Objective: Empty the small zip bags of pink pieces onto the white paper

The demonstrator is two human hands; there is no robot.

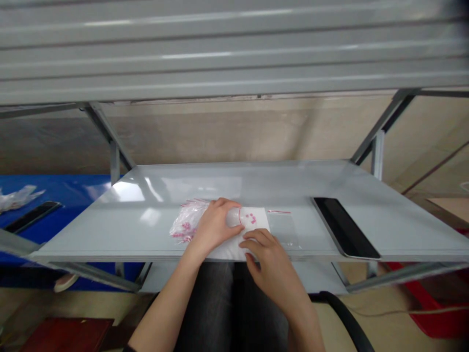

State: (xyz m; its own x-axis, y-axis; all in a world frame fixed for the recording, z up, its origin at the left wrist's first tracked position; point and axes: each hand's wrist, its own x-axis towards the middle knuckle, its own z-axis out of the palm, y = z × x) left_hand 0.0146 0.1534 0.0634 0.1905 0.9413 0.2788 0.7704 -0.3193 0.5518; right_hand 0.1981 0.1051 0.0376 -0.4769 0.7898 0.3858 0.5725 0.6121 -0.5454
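Observation:
My left hand [217,222] curves its thumb and index finger round a small clear zip bag [233,216] with a red line at its mouth. The bag lies on a white sheet of paper [260,218]. Beyond the mouth, several small pink pieces [251,218] rest loose on that sheet. My right hand [266,252] touches the paper's near part, fingers loosely bent and apart, with nothing visible in them. Left of my left hand is a pile of clear zip bags [186,222], some containing pink pieces. A flat clear zip bag [284,229] lies right of the paper.
A black-screened tablet [346,227] lies on the grey shelf table [120,230] at right. Metal struts [377,154] stand at both ends, and a ribbed grey shelf [234,54] hangs overhead. On the blue table [84,188] at left are a phone [32,216] and plastic bags [20,198].

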